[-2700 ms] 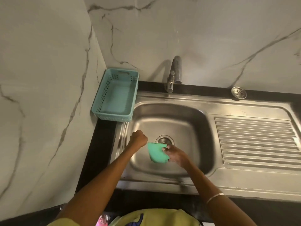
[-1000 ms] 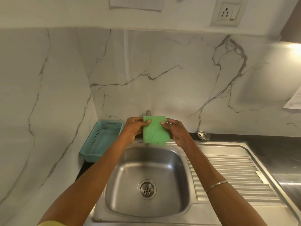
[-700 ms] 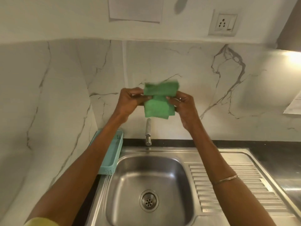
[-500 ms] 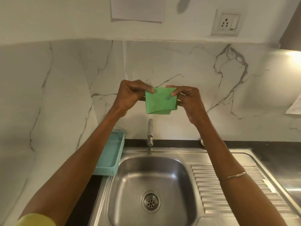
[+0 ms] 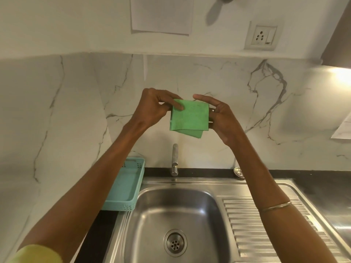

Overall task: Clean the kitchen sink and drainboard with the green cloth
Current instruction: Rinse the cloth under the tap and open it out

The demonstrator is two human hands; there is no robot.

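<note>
Lifted from down in the basin to up in front of the marble backsplash (image 5: 218,88), and now folded flatter than half a second ago. Pinched at the upper left corner by the thumb and curled fingers of the left hand (image 5: 152,109); gripped along the right edge by the right hand (image 5: 221,118), forefinger stretched over the top, other fingers curled behind (a ring just visible on one). Held so between both hands: the green cloth (image 5: 189,116), a folded square with a second layer poking out at the lower right, hanging in the air well above the tap (image 5: 175,160). Lower down, under the raised forearms, the stainless sink (image 5: 152,215) with its drain (image 5: 175,242), the ribbed drainboard (image 5: 252,234) to its right. Beside the sink on the left, a teal plastic basket (image 5: 125,188); behind it on the dark counter, a loose metal strainer (image 5: 238,171). On the wall above, a paper sheet (image 5: 161,14) and a power socket (image 5: 263,36). Round the right wrist, a thin bangle (image 5: 275,205).
</note>
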